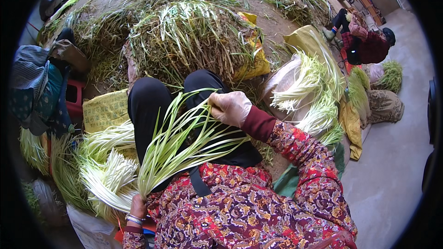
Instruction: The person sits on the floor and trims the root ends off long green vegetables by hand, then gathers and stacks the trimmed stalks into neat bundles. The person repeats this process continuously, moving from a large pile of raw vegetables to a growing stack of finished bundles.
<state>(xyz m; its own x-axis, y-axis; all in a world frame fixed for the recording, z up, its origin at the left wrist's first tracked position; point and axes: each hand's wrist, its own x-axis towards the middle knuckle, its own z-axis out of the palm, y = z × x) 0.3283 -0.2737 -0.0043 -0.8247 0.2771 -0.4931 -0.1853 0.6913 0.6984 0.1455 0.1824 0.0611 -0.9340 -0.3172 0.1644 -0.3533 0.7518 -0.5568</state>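
My left hand point(139, 207), with a metal band at its wrist, is closed around the gathered end of a bunch of pale green long-leaved stalks point(180, 141), like blanched chives. The bunch fans out across my lap and black-trousered knees point(150, 93). At the far side of it, my right hand point(230, 109), in a thin translucent glove, pinches a few leaves near their tips. Beside my left leg lies a pile of white-stemmed stalks point(110, 176), partly over a yellow woven sack point(105, 110) that bears writing.
A heap of withered leaves and stems point(187, 38) lies ahead of my knees. More white-stemmed stalks point(304, 83) rest on sacking to the right. One person point(367, 43) sits at the far right, another point(38, 86) at the left. Bare concrete floor point(380, 166) shows at right.
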